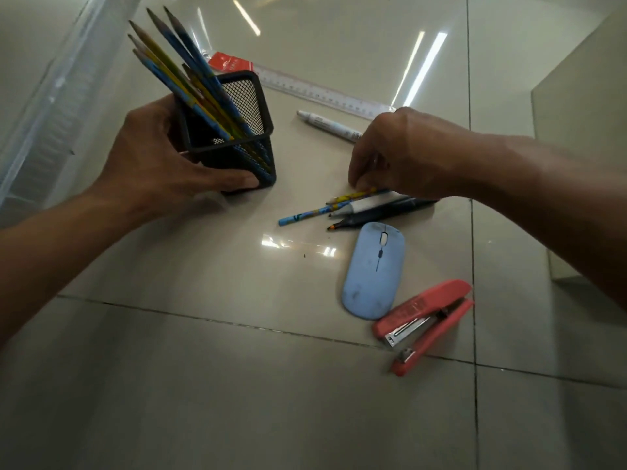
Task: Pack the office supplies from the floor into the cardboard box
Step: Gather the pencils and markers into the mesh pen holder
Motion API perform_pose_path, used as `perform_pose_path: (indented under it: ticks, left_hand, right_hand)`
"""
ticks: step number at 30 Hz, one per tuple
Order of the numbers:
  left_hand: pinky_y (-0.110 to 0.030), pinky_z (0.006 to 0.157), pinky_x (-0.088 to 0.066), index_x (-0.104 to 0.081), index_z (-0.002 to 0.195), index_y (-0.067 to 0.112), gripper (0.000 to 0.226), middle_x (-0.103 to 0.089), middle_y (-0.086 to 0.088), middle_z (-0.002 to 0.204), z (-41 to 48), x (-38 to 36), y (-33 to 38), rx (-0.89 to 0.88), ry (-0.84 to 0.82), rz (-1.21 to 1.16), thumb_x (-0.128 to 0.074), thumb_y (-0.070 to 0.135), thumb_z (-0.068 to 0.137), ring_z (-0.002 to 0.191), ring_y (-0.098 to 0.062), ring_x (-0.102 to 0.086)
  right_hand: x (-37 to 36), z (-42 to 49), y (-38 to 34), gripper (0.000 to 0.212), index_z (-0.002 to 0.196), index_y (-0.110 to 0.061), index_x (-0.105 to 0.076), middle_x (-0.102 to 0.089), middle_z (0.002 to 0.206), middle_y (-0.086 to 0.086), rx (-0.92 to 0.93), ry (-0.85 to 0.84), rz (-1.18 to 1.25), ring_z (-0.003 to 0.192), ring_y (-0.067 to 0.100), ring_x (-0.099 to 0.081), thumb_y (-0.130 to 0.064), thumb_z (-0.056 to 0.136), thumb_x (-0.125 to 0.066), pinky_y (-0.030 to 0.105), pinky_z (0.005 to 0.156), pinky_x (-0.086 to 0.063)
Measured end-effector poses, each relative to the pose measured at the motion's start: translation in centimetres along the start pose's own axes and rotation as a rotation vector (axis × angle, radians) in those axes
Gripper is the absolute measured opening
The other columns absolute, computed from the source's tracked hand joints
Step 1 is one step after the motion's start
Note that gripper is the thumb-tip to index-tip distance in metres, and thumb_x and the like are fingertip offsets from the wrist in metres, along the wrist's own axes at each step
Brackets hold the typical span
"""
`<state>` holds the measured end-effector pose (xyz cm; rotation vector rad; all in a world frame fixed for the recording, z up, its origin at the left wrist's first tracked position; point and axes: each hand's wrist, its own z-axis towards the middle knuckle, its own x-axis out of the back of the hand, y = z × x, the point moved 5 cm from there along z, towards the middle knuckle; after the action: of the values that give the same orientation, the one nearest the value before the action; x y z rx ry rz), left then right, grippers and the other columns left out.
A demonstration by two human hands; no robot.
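My left hand (152,157) grips a black mesh pencil holder (234,130) tilted towards me, with several blue and yellow pencils (183,62) sticking out of it. My right hand (400,154) reaches down with curled fingers and pinches a yellow pencil (353,197) lying on the tiled floor. Beside it lie a blue pencil (305,215), a white marker (369,204) and a black marker (380,213). Another white marker (325,125) lies further back, in front of a clear ruler (322,93). A light blue mouse (373,269) and a red stapler (424,323) lie nearer to me.
A clear plastic container wall (51,96) runs along the left. A pale cardboard box side (583,96) stands at the right edge. A red-labelled plastic packet (230,64) lies behind the holder. Glossy floor tiles (203,385) fill the foreground.
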<state>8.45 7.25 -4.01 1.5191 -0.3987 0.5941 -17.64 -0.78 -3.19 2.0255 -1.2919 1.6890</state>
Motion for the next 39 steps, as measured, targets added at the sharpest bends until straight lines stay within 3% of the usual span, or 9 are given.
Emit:
perform_pose_path:
  ticks: [8,16,18,22,26,29,32,36,39]
  left_hand:
    - [0.002,0.078,-0.047,-0.063,0.13,0.028,0.086,-0.064,0.031,0.108,-0.1,0.0,0.0,-0.019,-0.004,0.01,-0.094,0.048,0.052,0.102,0.022,-0.061]
    - [0.008,0.075,-0.042,-0.056,0.133,0.03,0.089,-0.06,0.028,0.11,-0.1,-0.1,0.1,-0.03,-0.022,0.05,-0.089,0.05,0.053,0.096,0.027,-0.057]
    - [0.008,0.076,-0.042,-0.057,0.136,0.027,0.09,-0.059,0.022,0.118,0.0,-0.2,0.0,-0.033,-0.028,0.068,-0.089,0.048,0.054,0.097,0.02,-0.059]
    - [0.008,0.077,-0.041,-0.058,0.134,0.031,0.086,-0.062,0.027,0.113,0.2,-0.1,-0.5,-0.072,-0.024,0.073,-0.092,0.048,0.056,0.098,0.03,-0.055]
    - [0.006,0.077,-0.043,-0.058,0.114,0.056,0.071,-0.065,0.041,0.106,0.4,0.2,-1.1,-0.047,-0.002,0.035,-0.094,0.062,0.053,0.102,0.025,-0.058]
    - [-0.007,0.076,-0.055,-0.06,0.123,0.052,0.08,-0.067,0.035,0.115,1.0,0.2,-2.1,-0.045,-0.002,0.041,-0.095,0.064,0.052,0.105,0.018,-0.062]
    - [-0.019,0.081,-0.052,-0.059,0.123,0.052,0.08,-0.066,0.035,0.116,1.1,0.3,-2.2,-0.043,0.004,0.043,-0.094,0.065,0.052,0.106,0.017,-0.062]
    - [0.003,0.079,-0.047,-0.057,0.116,0.058,0.07,-0.063,0.044,0.11,0.0,0.1,-0.6,-0.047,0.004,0.045,-0.091,0.065,0.056,0.106,0.026,-0.056]
    - [0.006,0.082,-0.042,-0.058,0.132,0.036,0.082,-0.062,0.029,0.115,0.1,0.1,-0.5,-0.061,-0.005,0.075,-0.092,0.051,0.058,0.105,0.027,-0.055]
  right_hand:
    - [-0.6,-0.7,-0.1,0.016,0.102,-0.031,-0.08,-0.06,0.076,-0.025,0.05,0.0,-0.037,0.068,-0.012,-0.056,-0.02,0.09,-0.077,0.0,0.059,-0.035]
    - [-0.7,-0.9,-0.8,0.025,0.116,-0.022,-0.076,-0.064,0.084,-0.012,0.103,0.041,-0.097,0.074,0.009,-0.06,-0.015,0.092,-0.071,0.005,0.06,-0.032]
    - [-0.4,-0.7,-0.8,0.027,0.119,-0.02,-0.076,-0.065,0.088,-0.01,0.098,0.038,-0.114,0.078,0.011,-0.062,-0.014,0.093,-0.07,0.007,0.061,-0.037]
    - [1.8,-0.4,-0.8,0.024,0.114,-0.023,-0.078,-0.07,0.087,-0.01,0.029,0.131,-0.02,0.082,0.014,-0.07,-0.016,0.092,-0.073,0.012,0.065,-0.047]
    - [3.7,-0.2,-0.4,0.016,0.104,-0.025,-0.077,-0.076,0.087,-0.005,-0.186,0.206,0.37,0.071,0.009,-0.076,-0.023,0.088,-0.081,0.012,0.057,-0.056]
    - [3.1,-0.5,-0.9,0.016,0.099,-0.012,-0.071,-0.077,0.087,0.009,-0.358,0.218,0.8,0.074,0.019,-0.079,-0.015,0.087,-0.081,0.025,0.062,-0.063]
    - [1.7,-0.8,-1.4,0.036,0.114,-0.009,-0.058,-0.075,0.083,0.016,-0.405,0.233,0.962,0.068,0.024,-0.078,-0.006,0.086,-0.08,0.031,0.061,-0.064]
    - [0.8,-0.9,-1.8,0.02,0.107,-0.004,-0.072,-0.076,0.084,0.018,-0.313,0.186,0.812,0.068,0.024,-0.078,-0.011,0.089,-0.078,0.027,0.06,-0.063]
    - [0.4,-0.6,-2.2,0.009,0.098,-0.01,-0.08,-0.08,0.081,0.007,-0.219,0.116,0.677,0.071,0.016,-0.078,-0.015,0.09,-0.077,0.018,0.059,-0.06]
